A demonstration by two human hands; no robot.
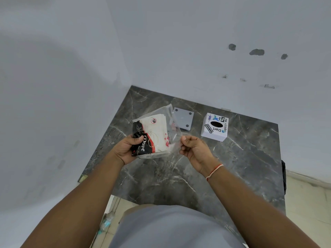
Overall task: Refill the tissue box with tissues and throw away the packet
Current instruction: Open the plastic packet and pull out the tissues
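Note:
A clear plastic tissue packet (155, 133) with black, red and white print and white tissues inside is held above the dark marble table (206, 172). My left hand (128, 149) grips its printed left end. My right hand (192, 147) pinches the loose clear plastic at its right edge. The white cube tissue box (215, 127), covered in stickers and with a dark oval opening on top, stands on the table to the right of the packet. Between them lies the box's grey square base plate (183, 119), with dark pads at its corners.
The table sits in a corner between two pale walls (197, 51). Its right edge drops to a light tiled floor (308, 197). A plastic bottle (106, 221) lies on the floor by the table's near-left corner.

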